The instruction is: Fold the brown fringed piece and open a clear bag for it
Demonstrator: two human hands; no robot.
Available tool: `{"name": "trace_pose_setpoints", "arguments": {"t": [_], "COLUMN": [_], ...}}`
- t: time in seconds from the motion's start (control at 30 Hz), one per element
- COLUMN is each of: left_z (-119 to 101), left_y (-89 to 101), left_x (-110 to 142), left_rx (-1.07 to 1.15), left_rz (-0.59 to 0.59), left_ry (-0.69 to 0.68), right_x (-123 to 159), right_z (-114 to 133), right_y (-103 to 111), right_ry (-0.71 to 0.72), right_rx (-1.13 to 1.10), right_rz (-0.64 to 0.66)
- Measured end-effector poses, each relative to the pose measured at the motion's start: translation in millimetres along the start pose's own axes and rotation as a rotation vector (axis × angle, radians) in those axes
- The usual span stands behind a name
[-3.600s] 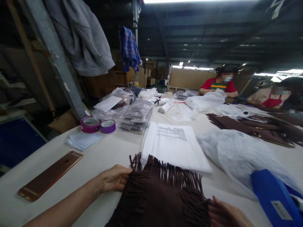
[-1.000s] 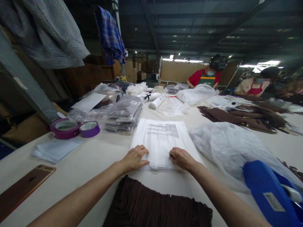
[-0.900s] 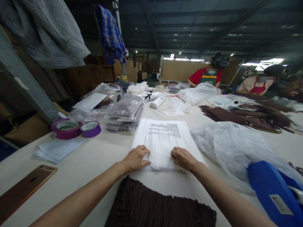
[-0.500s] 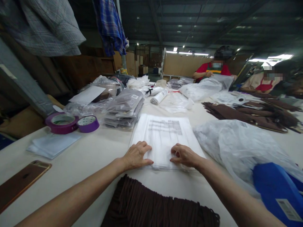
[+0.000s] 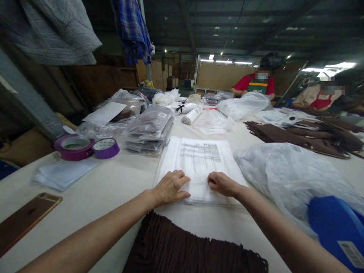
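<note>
A stack of clear plastic bags [image 5: 200, 159] with printed text lies on the white table [image 5: 113, 185] in front of me. My left hand [image 5: 170, 187] rests on the stack's near left edge with its fingers spread flat. My right hand [image 5: 222, 184] is on the near edge beside it, fingers curled in a pinch on the top bag. A dark brown fringed garment [image 5: 182, 250] lies folded at the table's near edge, between my forearms.
Two purple tape rolls [image 5: 85, 147], a pile of bagged garments [image 5: 150, 131], a gold phone [image 5: 25, 216], loose plastic [image 5: 284, 178] and a blue object [image 5: 338, 231] surround me. More brown garments [image 5: 298, 138] lie far right. Two other people work at the far side.
Earlier both hands held the brown fringed garment; since then they have moved forward onto the bag stack. In the last second the right hand's fingers curled at the stack's edge.
</note>
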State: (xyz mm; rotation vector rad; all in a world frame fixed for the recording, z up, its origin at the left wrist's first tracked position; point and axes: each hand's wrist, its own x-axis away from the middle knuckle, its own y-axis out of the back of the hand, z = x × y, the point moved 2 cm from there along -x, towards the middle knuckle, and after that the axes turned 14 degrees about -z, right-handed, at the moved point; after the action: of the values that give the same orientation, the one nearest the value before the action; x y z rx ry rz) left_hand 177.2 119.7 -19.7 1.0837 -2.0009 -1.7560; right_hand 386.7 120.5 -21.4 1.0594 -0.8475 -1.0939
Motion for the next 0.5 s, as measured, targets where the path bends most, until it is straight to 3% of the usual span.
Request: {"name": "trace_pose_setpoints", "arguments": {"t": [0.3, 0.5], "left_z": [-23.2, -27.8], "left_y": [-16.2, -15.5], "left_x": [-27.1, -30.6], "left_rx": [-0.060, -0.099], "left_rz": [-0.017, -0.007], "left_ry": [-0.171, -0.219], "right_x": [-5.9, -7.0], "right_z": [-10.1, -13.1], "right_y": [3.0, 2.1], "right_ry": [-0.107, -0.133], "right_rx": [-0.230, -0.332], "right_rz": [0.089, 0.095]}}
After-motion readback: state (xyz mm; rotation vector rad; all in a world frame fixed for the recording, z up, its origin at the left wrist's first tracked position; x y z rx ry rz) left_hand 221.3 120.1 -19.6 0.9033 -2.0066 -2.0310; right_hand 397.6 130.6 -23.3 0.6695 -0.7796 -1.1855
